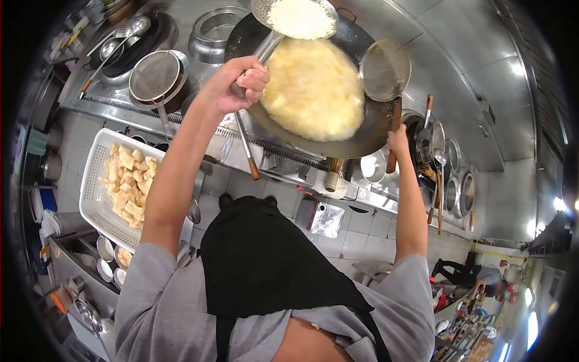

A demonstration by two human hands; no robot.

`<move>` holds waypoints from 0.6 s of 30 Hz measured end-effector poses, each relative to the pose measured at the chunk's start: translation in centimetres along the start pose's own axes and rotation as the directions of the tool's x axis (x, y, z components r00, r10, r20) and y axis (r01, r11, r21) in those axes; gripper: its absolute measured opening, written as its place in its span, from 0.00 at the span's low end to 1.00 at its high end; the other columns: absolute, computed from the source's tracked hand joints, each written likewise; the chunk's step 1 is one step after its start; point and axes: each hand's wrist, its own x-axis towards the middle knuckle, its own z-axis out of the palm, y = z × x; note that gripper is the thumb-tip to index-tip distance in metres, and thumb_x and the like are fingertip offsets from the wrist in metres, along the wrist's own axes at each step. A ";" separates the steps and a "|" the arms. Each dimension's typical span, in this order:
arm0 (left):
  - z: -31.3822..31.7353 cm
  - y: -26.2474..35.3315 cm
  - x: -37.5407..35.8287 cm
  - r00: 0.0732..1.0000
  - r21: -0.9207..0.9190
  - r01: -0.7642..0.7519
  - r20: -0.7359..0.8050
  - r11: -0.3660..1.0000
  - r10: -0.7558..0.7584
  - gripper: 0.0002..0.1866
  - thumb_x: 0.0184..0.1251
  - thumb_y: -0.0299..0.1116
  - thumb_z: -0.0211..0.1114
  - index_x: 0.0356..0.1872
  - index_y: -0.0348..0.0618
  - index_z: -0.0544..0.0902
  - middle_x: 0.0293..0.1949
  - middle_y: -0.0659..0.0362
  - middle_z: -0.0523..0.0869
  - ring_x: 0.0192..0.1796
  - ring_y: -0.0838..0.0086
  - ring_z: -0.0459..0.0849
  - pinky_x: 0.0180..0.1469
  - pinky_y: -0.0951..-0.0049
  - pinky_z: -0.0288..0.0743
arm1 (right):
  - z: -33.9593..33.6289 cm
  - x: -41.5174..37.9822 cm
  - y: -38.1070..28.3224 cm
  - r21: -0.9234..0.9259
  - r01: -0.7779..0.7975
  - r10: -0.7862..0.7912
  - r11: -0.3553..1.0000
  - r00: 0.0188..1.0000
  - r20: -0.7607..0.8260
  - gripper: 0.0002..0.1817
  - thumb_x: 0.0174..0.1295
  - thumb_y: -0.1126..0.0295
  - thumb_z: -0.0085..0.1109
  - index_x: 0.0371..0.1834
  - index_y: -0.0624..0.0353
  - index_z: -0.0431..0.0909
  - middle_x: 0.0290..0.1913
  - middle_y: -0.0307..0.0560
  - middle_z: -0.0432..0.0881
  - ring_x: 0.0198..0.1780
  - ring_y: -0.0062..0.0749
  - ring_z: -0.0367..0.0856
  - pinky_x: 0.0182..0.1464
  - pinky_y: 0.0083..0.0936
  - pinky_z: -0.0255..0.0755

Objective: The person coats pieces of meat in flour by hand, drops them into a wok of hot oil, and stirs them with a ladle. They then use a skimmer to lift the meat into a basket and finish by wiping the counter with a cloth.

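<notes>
My left hand (244,84) is closed around the metal handle of a skimmer (269,46). Its round bowl, filled with small pale bits of food, is over the far edge of a large dark wok (242,37). Pale yellow, foaming liquid (313,90) covers much of the wok's inside. With fingers wrapped round a wooden handle, my right hand (398,142) grips a fine-mesh strainer (386,71). The strainer's round mesh is above the wok's right side, and I see no food in it.
A white plastic basket (90,196) of golden fried pieces (126,181) stands to the left. Another mesh strainer (155,75) rests on a pot at the back left. A wooden-handled tool (247,148) lies across the stove edge. Several ladles and strainers crowd the right; a person (470,274) stands farther off.
</notes>
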 end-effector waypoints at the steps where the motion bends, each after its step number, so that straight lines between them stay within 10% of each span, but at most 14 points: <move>1: 0.5 0.0 -0.5 1.000 0.008 -0.011 -0.028 1.000 0.011 0.06 0.62 0.24 0.48 0.39 0.40 0.66 0.17 0.70 0.67 0.11 0.88 0.64 0.16 0.81 0.62 | 0.8 -0.8 -1.8 0.183 -0.110 0.078 0.977 0.982 0.170 0.18 0.61 0.77 0.49 0.50 0.56 0.53 0.21 0.43 0.68 0.14 0.27 0.68 0.14 0.30 0.65; 5: 0.6 -0.1 -2.2 1.000 0.015 -0.001 -0.027 1.000 0.001 0.08 0.61 0.23 0.47 0.41 0.38 0.68 0.17 0.70 0.68 0.11 0.88 0.64 0.16 0.81 0.62 | 4.7 -2.0 -6.3 0.498 -0.488 0.106 0.717 0.782 0.614 0.09 0.63 0.78 0.46 0.42 0.57 0.57 0.21 0.36 0.63 0.16 0.20 0.62 0.16 0.22 0.61; 12: 0.8 -0.5 -4.1 0.998 0.064 -0.036 -0.049 0.997 0.039 0.08 0.63 0.24 0.45 0.41 0.37 0.71 0.17 0.70 0.68 0.10 0.88 0.63 0.16 0.81 0.63 | 11.4 -3.1 -10.0 0.465 -0.675 -0.175 0.573 0.454 0.874 0.07 0.65 0.78 0.46 0.38 0.55 0.58 0.22 0.35 0.64 0.17 0.14 0.59 0.16 0.14 0.56; 18: 0.4 -0.4 -4.7 0.999 0.050 -0.035 -0.008 0.998 0.036 0.06 0.63 0.23 0.46 0.38 0.39 0.69 0.17 0.70 0.68 0.11 0.88 0.63 0.16 0.82 0.61 | 11.0 -6.4 -12.9 0.554 -0.608 -0.263 0.569 0.503 0.823 0.12 0.65 0.77 0.47 0.44 0.53 0.55 0.23 0.36 0.64 0.16 0.15 0.60 0.13 0.17 0.58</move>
